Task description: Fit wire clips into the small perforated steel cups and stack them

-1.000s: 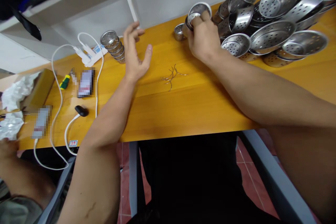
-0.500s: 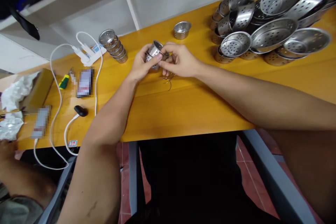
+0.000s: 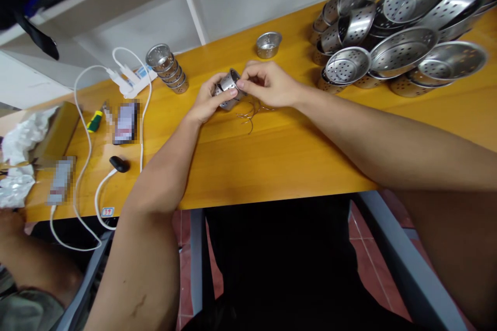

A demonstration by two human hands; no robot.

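Observation:
My left hand (image 3: 207,99) is closed around a small perforated metal cup (image 3: 229,79), which is tilted on its side just above the table; the holed metal below it seems to be a second cup or part of the same one. At the cup's right edge, the thumb and forefinger of my right hand (image 3: 267,83) are pinched together. Whatever lies between those fingertips is too small to make out. Several thin curved wires (image 3: 250,116) lie on the table beneath my right hand.
A single metal cup (image 3: 268,45) stands behind my hands, and a leaning stack of cups (image 3: 170,70) is to the left. Many larger perforated cups (image 3: 347,66) crowd the right. A power strip (image 3: 134,81), cables, phone (image 3: 125,121) and green-yellow tool (image 3: 94,121) lie left. A person's arm shows lower left.
The cup in my left hand has tipped and sunk slightly. My right fingers have drawn in to a pinch at its edge, and more of the wires on the table now show.

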